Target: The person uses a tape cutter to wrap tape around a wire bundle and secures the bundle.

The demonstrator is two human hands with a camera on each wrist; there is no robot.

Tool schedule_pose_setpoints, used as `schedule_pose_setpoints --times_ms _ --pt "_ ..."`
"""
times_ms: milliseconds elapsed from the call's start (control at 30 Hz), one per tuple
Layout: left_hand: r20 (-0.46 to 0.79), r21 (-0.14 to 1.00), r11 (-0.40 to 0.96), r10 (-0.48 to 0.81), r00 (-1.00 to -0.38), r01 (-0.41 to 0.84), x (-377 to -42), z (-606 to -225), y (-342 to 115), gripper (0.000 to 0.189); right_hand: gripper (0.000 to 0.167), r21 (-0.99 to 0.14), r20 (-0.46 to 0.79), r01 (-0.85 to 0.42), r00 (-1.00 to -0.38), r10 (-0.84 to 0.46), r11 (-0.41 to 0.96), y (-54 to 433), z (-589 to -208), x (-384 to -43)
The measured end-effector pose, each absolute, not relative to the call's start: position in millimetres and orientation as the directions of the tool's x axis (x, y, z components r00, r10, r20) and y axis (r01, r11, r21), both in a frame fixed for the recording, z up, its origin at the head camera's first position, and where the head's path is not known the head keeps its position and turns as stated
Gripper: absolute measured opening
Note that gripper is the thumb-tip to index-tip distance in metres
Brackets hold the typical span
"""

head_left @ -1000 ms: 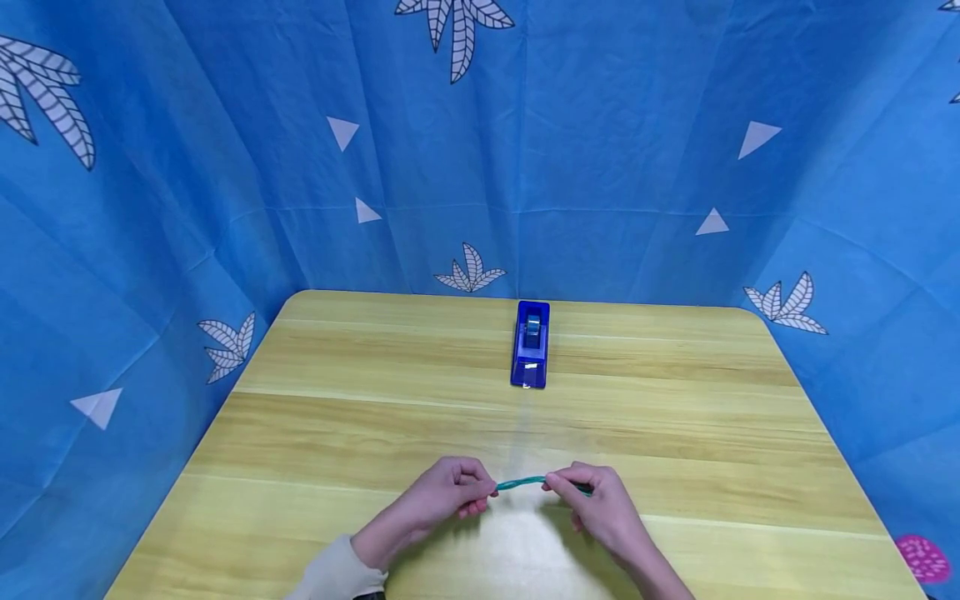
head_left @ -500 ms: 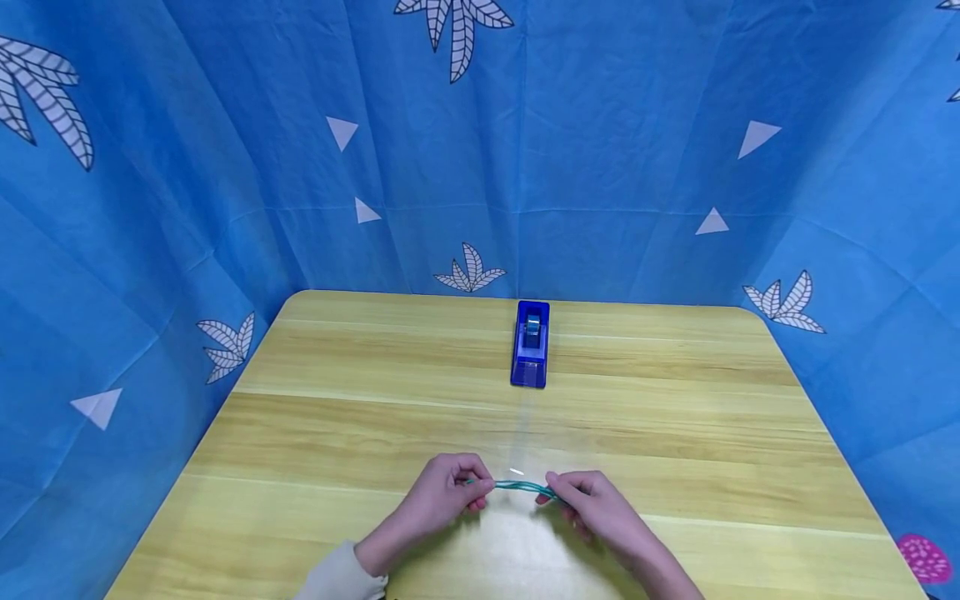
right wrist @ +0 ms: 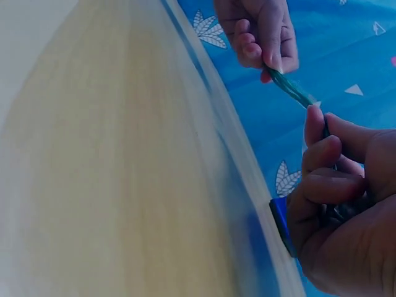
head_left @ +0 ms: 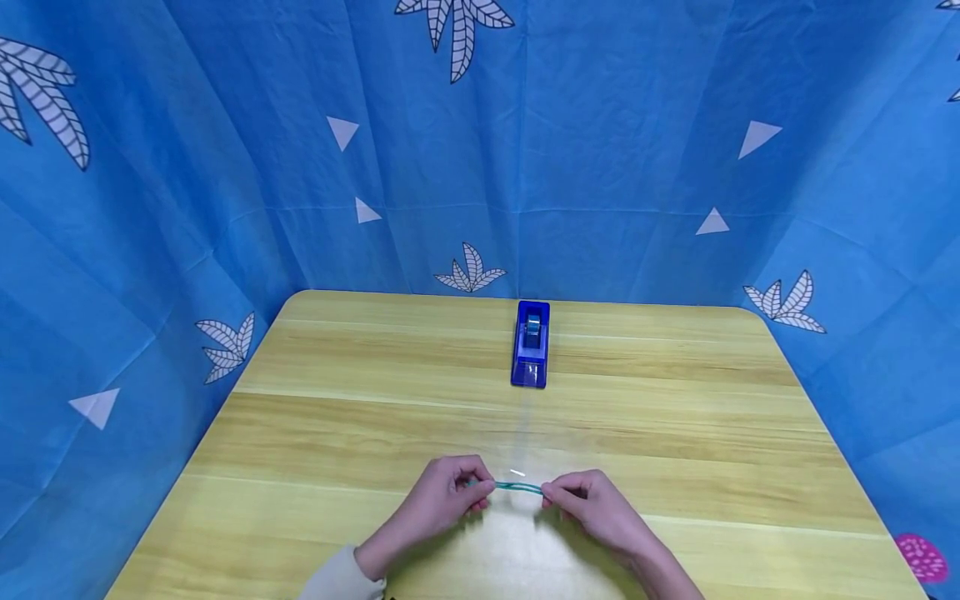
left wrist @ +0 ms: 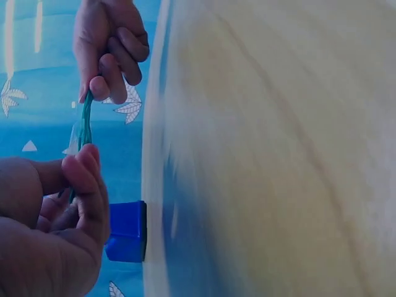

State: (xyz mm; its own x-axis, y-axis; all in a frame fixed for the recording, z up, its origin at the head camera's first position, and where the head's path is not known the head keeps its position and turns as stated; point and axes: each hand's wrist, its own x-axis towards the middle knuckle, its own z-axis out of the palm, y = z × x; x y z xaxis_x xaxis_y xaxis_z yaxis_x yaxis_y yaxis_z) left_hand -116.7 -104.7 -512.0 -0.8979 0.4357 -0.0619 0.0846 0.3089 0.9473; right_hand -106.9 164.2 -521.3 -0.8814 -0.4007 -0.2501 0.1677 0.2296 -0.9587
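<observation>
Cord [head_left: 506,485]: one, green, several strands; held above the near part of the table, its middle stretch bare between two hands, nearly level with a slight sag. Clock positions below are read from the cord in the head view.

Left hand [head_left: 450,492]: at 9 o'clock; thumb and fingertips pinching the cord's left part, a bit of green showing among the fingers.

Right hand [head_left: 592,504]: just past 3 o'clock; thumb and forefinger pinching the cord's right part, remaining fingers curled.

Streak [head_left: 522,425]: faint, pale, at 12 o'clock, between cord and dispenser; tape or sheen, cannot tell.

Dispenser [head_left: 530,343]: blue, tape roll fitted; at 12 o'clock, well apart from both hands, near the table's far edge.

Sleeve [head_left: 341,575]: pale, left arm, at 8 o'clock.

Table [head_left: 360,425]: wood-grained, pale yellow.

Curtain [head_left: 600,150]: blue, with white leaves and triangles; from 9 o'clock over 12 to 3.
</observation>
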Motion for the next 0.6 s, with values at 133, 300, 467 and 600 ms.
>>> schedule_pose_setpoints --times_ms 133,300,467,600 --pt "-0.179 0.965 0.253 0.430 -0.885 -0.073 -118.5 -512.4 -104.7 0.013 0.025 -0.963 -0.199 0.104 -0.898 -0.392 0.250 164.8 -518.6 -106.3" --pt "-0.271 0.957 0.215 0.434 -0.859 -0.193 -123.3 -514.5 -104.2 0.025 0.022 -0.962 -0.113 -0.005 -0.904 -0.413 0.273 166.0 -517.5 -105.2" --pt "-0.273 0.956 0.220 0.430 -0.860 -0.193 -124.3 -514.2 -103.9 0.022 0.018 -0.951 -0.063 -0.075 -0.902 -0.427 0.298 167.2 -518.3 -104.8" --pt "-0.252 0.960 0.220 0.418 -0.873 -0.172 -124.0 -512.6 -103.7 0.018 0.016 -0.943 -0.059 -0.091 -0.900 -0.432 0.319 167.9 -519.2 -105.3"
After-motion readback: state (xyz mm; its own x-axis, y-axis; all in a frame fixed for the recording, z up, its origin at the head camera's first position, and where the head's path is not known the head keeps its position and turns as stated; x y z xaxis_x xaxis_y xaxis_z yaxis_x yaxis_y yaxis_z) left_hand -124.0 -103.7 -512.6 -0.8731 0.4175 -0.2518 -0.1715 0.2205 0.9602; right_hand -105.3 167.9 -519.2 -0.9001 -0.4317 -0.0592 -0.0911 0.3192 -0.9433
